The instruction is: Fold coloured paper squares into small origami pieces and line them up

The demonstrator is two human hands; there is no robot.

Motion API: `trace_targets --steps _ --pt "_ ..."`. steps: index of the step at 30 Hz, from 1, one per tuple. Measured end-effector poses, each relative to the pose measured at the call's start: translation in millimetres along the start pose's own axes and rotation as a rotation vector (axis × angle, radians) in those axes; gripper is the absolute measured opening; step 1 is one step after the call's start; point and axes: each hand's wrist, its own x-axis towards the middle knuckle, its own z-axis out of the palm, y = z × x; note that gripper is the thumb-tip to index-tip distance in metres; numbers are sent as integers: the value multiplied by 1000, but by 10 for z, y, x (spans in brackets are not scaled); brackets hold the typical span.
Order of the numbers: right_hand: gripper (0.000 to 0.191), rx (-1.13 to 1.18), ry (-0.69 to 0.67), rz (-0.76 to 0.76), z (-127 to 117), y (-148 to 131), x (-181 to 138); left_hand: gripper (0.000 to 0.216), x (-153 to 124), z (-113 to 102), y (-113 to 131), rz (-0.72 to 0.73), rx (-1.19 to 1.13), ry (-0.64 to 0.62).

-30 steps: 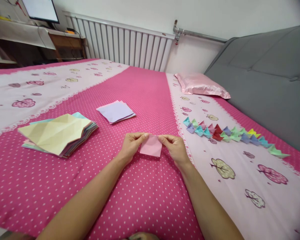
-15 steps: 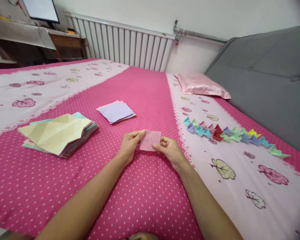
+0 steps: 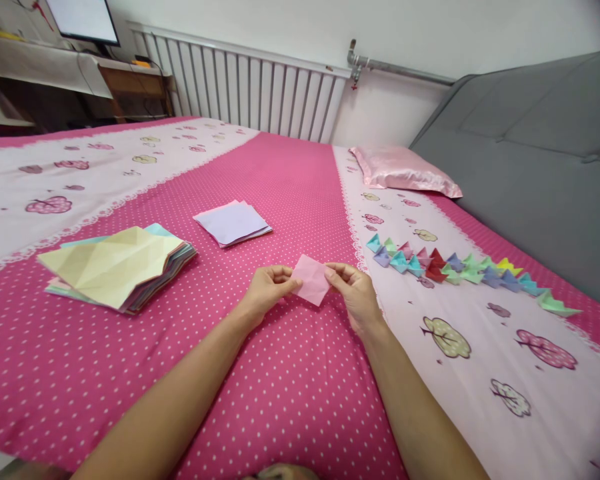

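A small square of pink paper [image 3: 311, 280] is held up over the bed, turned so one corner points away from me. My left hand [image 3: 271, 291] pinches its left corner between thumb and fingers. At the opposite corner my right hand [image 3: 354, 293] grips it the same way. Ahead and to the left lies a small stack of square paper [image 3: 233, 223], lavender on top. Farther left is a thicker pile of creased paper [image 3: 115, 263] with a pale yellow sheet uppermost. Several folded paper boats [image 3: 435, 265] in many colours stand in two rows on the right.
The pink dotted bedspread [image 3: 280, 413] has pale strips with printed trees. A pink pillow [image 3: 405, 168] lies by the grey headboard [image 3: 535, 140]. A white radiator [image 3: 250, 87] runs along the wall; a desk with a monitor [image 3: 83, 23] stands far left.
The pink paper has turned from lying square to standing on its corner, and moved slightly right. Both hands have shifted right, and now pinch opposite corners.
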Motion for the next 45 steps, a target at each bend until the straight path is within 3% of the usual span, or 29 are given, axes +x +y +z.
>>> trace_targets --steps 6,14,20,33,38,45 --pt "23 -64 -116 -31 32 14 -23 30 -16 16 -39 -53 33 -157" --pt "37 -4 -214 57 110 16 -72 32 -39 20 -19 8 -42 -120" --pt "39 -42 -147 82 102 51 -48 30 -52 29 8 -20 -140 -90" --pt "26 -25 37 -39 21 6 23 25 14 19 -11 -102 -174 -117" --pt "23 -101 -8 -115 -10 9 31 30 -3 12 -14 -68 -146 -163" --pt "36 -125 -104 -157 -8 51 26 30 -36 33 13 -66 -115 -149"
